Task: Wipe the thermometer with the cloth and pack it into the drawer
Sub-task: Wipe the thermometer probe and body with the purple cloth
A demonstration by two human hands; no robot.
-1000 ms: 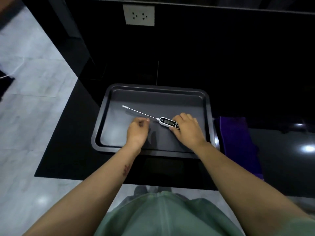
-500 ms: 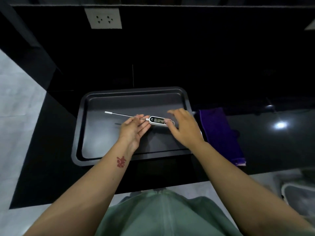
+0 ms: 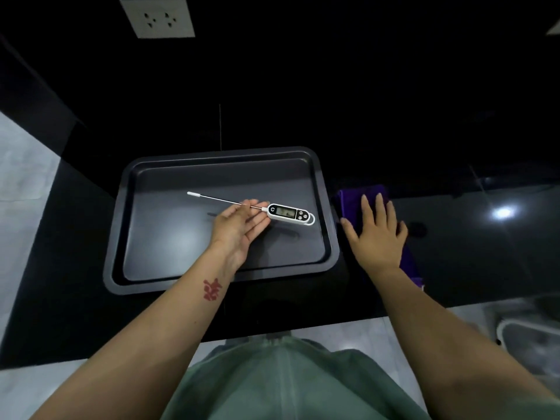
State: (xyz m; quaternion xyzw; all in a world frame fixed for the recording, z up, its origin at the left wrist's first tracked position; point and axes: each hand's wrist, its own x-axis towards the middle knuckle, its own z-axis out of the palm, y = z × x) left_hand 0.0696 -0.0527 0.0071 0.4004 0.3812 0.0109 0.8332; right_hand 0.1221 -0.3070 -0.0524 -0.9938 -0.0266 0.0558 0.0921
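Note:
A white digital thermometer (image 3: 288,212) with a long thin metal probe hangs just above the dark baking tray (image 3: 218,153), casting a shadow on it. My left hand (image 3: 239,228) is palm up and pinches the probe close to the display body. My right hand (image 3: 377,234) lies flat, fingers spread, on the purple cloth (image 3: 348,199), which rests on the black counter right of the tray. The hand hides much of the cloth. No drawer shows in this view.
The black counter (image 3: 75,244) ends at a front edge near my body, with grey floor to the left. A white wall socket (image 3: 157,17) sits on the dark back wall. A metal basin (image 3: 530,338) lies at the lower right.
My right hand let go of the thermometer's body and moved right onto the purple cloth. My left hand keeps the probe and now holds the thermometer alone.

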